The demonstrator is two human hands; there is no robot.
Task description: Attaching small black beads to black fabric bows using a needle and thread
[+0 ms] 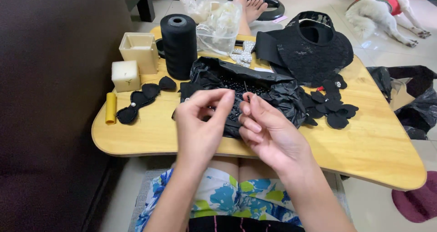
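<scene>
My left hand (pixel 200 122) and my right hand (pixel 268 132) meet over the near edge of a low wooden lap table (pixel 364 145). A thin needle (pixel 246 88) stands pinched in my right thumb and forefinger, tip upward. My left fingertips are pinched together just left of it; whether they hold a thread or a bead is too small to tell. Behind both hands lies an opened black plastic bag (pixel 277 93) holding several small black beads (pixel 234 84).
A black thread cone (pixel 179 45), cream boxes (pixel 136 50), a yellow tube (pixel 110 108), black fabric bows (pixel 141 100), black petals (pixel 332 107), a black lace visor hat (pixel 309 45) and a clear bag (pixel 218 22) lie on the table. A white dog (pixel 382 11) stands far right.
</scene>
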